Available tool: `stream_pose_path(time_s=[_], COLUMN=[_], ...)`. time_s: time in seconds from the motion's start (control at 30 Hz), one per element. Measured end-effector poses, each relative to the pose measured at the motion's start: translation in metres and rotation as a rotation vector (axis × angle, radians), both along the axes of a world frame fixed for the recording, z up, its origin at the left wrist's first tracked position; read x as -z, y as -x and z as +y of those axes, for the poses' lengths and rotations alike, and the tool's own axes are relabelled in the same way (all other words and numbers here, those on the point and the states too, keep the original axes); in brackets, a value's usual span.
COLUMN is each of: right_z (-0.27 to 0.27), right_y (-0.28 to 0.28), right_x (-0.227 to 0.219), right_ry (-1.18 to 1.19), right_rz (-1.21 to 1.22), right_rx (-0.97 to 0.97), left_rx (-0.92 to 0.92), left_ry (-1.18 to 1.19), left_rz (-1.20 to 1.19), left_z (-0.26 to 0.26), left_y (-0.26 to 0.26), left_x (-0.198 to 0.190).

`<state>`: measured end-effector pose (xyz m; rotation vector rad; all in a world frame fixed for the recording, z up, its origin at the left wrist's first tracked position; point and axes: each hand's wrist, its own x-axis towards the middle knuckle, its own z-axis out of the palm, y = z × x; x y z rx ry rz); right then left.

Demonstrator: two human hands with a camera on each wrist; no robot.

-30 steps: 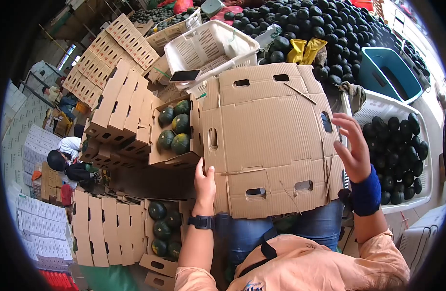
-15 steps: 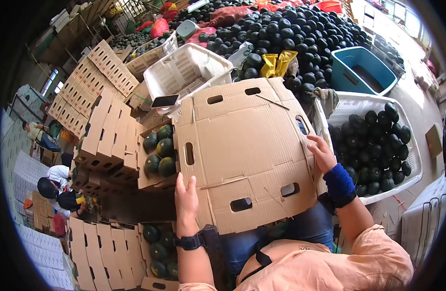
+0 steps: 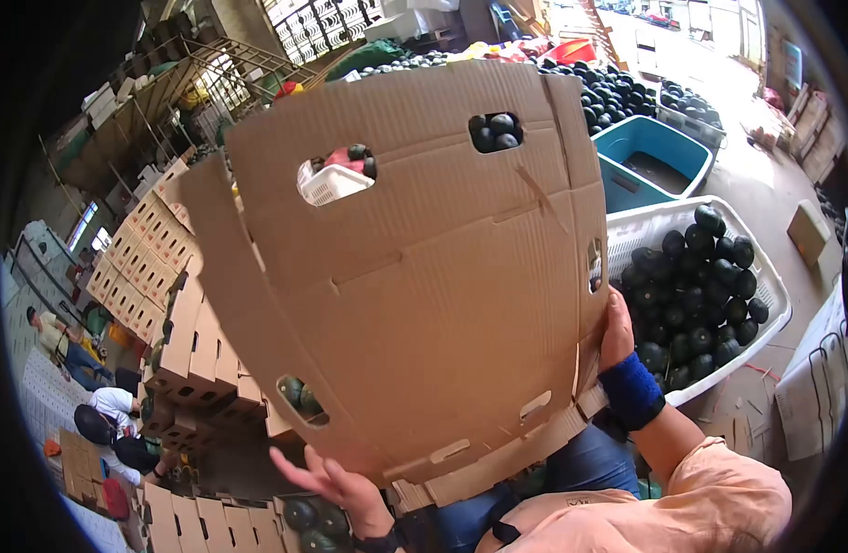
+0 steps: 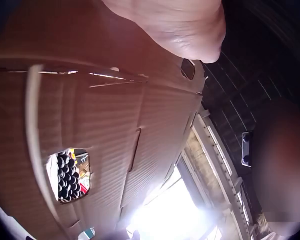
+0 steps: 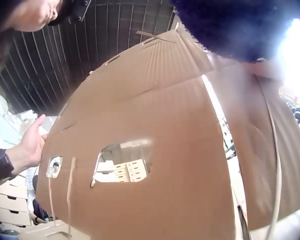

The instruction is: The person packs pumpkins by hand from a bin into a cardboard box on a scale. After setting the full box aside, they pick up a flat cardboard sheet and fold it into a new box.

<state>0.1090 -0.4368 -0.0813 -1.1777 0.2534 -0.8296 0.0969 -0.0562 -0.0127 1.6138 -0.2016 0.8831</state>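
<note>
A large flat sheet of brown cardboard (image 3: 415,276) with cut-out hand holes and creased fold lines stands tilted up in front of the person. My left hand (image 3: 341,484) is at its lower left edge, fingers extended and apart from one another; in the right wrist view the left hand (image 5: 30,145) shows beside the cardboard's far edge. Along the right edge lies my right hand (image 3: 616,330), straight fingers pointing up against the board, below a blue wristband (image 3: 634,392). Loose strips of cardboard hang from the sheet (image 5: 180,200) in the right wrist view.
A white crate (image 3: 774,309) of dark green squashes stands at the right, with a blue tub (image 3: 650,152) behind it. Stacked open cartons (image 3: 203,346) are at the left, near a person in a dark cap (image 3: 94,424). More squashes (image 3: 618,97) lie heaped behind.
The cardboard has tipped up from lying nearly flat over the lap, its far edge now raised. The left hand has moved down along its edge. The head view has lifted toward the background.
</note>
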Motion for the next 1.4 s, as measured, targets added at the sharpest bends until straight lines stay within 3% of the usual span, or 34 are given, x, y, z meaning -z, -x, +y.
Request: stream_pose_path(time_s=[0.07,0.13,0.17,0.2,0.27,0.33,0.37,0.4,0.43,0.47,0.53,0.57,0.63,0.67,0.7,0.73,0.8,0.87,0.93,1.0,1.07,1.13,1.17,1.23,1.33,1.4], right_z=[-0.001,0.000,-0.008,-0.030,-0.045,-0.050,-0.055,-0.045,-0.061,-0.059,-0.048,-0.052,-0.037,-0.028,-0.034,-0.027,-0.035,-0.025,-0.018,-0.018,-0.006,0.014,0.019,0.032,0.043,0.066], right_y=[0.009,0.010,0.011,0.001,0.003,0.007,0.016,0.022,0.027,0.034,0.048,0.048,0.066,0.070,0.076,0.081,0.092,0.110,0.115,0.106,0.107,0.099,0.097,0.094,0.095,0.095], right_x=[-0.021,-0.045,-0.035,-0.034,-0.059,-0.067,-0.077,-0.091,-0.094,-0.087,-0.080,-0.090,-0.101,-0.106,-0.095,-0.082,-0.044,-0.031,-0.003,0.001,0.040,0.034,0.033,0.013,-0.031,-0.037], right_ry=[-0.072,-0.017,0.031,0.300,0.617,0.486,0.334,0.268,0.296,0.149,-0.147,0.079,0.520,1.047,1.483,1.610,1.671,1.665,1.506,1.062,0.806,0.574,0.507,0.641,1.657,1.671], right_rz=[-0.237,-0.378,-0.399,-0.068,0.117,0.084,0.140,0.060,0.044,-0.088,-0.355,-0.216,0.141,0.207,0.145,0.072,0.073,0.121,0.113,0.100,0.224,0.375,0.396,0.432,0.185,0.299], right_rx=[-0.179,-0.252,-0.296,-0.095,-0.278,-0.423,-0.606,-0.643,-0.756,-0.802,-0.918,-0.865,-0.545,-0.464,-0.640,-0.760,-0.852,-1.018,-1.029,-0.995,-0.626,-0.531,-0.468,-0.284,-0.404,-0.565], left_rx=[0.137,-0.080,0.104,0.155,0.255,0.568,0.612,0.844,0.937,1.025,1.012,0.951,0.473,0.315,0.339,0.349,0.608,0.773,0.664,0.552,0.376,0.111,0.060,-0.038,0.130,0.169], left_ry=[-0.012,-0.354,-0.252,-0.330,-0.471,-0.268,-0.160,0.377,0.527,0.675,0.667,0.590,0.478,0.101,-0.424,-0.947,-1.096,-1.046,-0.923,-0.736,-0.539,-0.245,-0.349,-0.559,-1.182,-1.239], left_rz=[-0.332,-0.287,-0.357,-0.091,0.443,0.510,0.576,0.654,0.581,0.504,0.390,0.342,0.278,0.437,0.350,0.246,0.287,0.403,0.450,0.422,0.341,0.475,0.429,0.344,0.225,0.288], left_z=[0.004,0.016,0.019,0.021,0.028,0.043,0.048,0.048,0.061,0.074,0.068,0.065,0.043,0.049,0.053,0.056,0.050,0.036,0.036,0.035,0.014,-0.015,-0.018,-0.023,-0.030,-0.046], left_y=[-0.002,-0.002,-0.003,-0.005,-0.021,-0.033,-0.030,-0.022,-0.017,-0.011,0.000,0.002,0.024,0.032,0.040,0.048,0.066,0.086,0.096,0.087,0.079,0.076,0.073,0.070,0.073,0.076], left_x=[0.006,0.008,0.014,0.003,-0.030,-0.024,-0.029,-0.037,-0.029,-0.020,-0.021,-0.016,-0.006,0.001,0.000,-0.001,0.012,0.027,0.067,0.079,0.095,0.102,0.099,0.086,0.052,0.049])
